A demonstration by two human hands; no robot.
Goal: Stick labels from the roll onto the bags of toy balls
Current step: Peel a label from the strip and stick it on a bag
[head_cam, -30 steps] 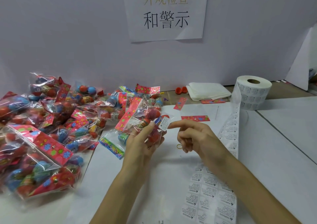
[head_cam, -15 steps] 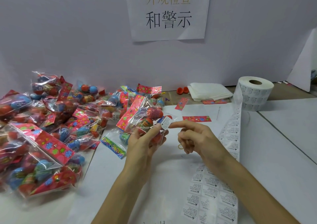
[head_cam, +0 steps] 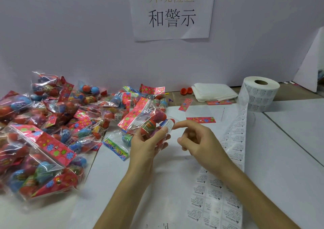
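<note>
A: Where is the bag (head_cam: 146, 119) if we count from the roll (head_cam: 259, 95)?

B: It is left of the roll and nearer to the person, held up above the table (head_cam: 289, 141). The left hand (head_cam: 149, 145) grasps it from below: the thumb lies on the front of the plastic and the other fingers are curled behind it.

A: And the right hand (head_cam: 198, 141)?

B: It is just beside the bag, on the side toward the roll. Its index finger (head_cam: 180, 124) is stretched out and the tip touches a small white label (head_cam: 169, 125) on the bag's corner. The other fingers are curled in and grasp nothing.

A: Where do the labels lie?

B: A strip of labels (head_cam: 233, 158) runs from the roll toward the person, under the right forearm.

A: The other bags?

B: A pile of bags (head_cam: 43, 123) lies far left of the roll, well apart from it, beyond the left hand. Folded white sheets (head_cam: 213, 92) lie just left of the roll, and a paper sign (head_cam: 171, 9) hangs on the wall above and to the left of it.
</note>
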